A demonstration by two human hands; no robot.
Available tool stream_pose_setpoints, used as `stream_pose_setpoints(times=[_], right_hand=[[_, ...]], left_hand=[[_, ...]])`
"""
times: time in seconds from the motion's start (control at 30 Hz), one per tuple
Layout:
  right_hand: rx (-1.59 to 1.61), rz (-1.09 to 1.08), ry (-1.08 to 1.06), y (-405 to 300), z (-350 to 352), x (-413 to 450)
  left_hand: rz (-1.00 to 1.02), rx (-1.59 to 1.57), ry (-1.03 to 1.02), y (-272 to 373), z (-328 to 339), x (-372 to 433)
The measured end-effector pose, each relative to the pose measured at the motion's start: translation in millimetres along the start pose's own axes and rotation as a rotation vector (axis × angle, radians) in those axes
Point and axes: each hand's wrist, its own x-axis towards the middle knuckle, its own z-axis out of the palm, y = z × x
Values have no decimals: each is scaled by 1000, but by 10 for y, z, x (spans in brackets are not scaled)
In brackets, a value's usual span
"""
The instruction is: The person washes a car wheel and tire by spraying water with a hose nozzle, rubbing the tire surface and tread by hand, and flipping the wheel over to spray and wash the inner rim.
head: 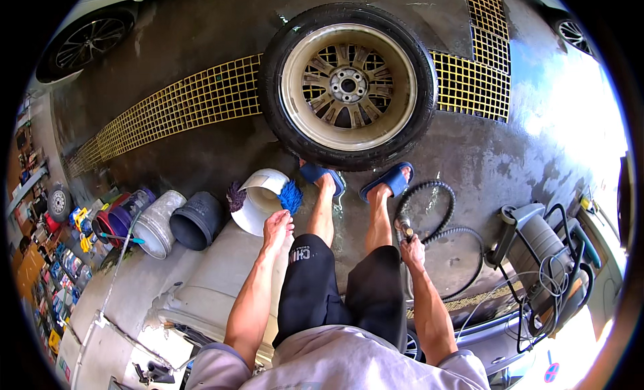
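A car wheel with a black tyre and a spoked alloy rim lies flat before my feet, its hollow inner side up. My right hand grips a hose nozzle with a brass-coloured end, and a black ribbed hose loops over the wet floor beside it. My left hand has its fingers curled in, and I see nothing in them. It is in front of a white bucket, with blue brush bristles at the rim; whether it touches the bucket cannot be told.
Yellow floor grating runs under the wheel. A dark bucket, a grey bucket and a purple bucket stand to the left. A machine with cables is at right. Parked cars show another wheel at top left.
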Motion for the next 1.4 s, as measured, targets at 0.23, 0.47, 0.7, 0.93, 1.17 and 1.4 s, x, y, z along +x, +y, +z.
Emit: stream_pose_setpoints(times=[0.23,0.47,0.7,0.93,1.17,1.4], right_hand=[[59,18,-28,-316,-108,-78],[71,-42,-35,-453,-156,53],[28,-58,-64,-637,-185,166],[-33,-23,-71,-595,-210,322],[2,-31,-13,-499,-149,484],[20,-52,18,-283,-15,464]], left_hand=[[-39,-26,-25,-196,67,52],[-34,-93,-2,-177,107,48],[-25,-78,11,-173,27,97],[-58,-44,16,-248,-93,82],[-98,-23,15,-407,-149,60],[-90,-16,14,-488,-77,56]])
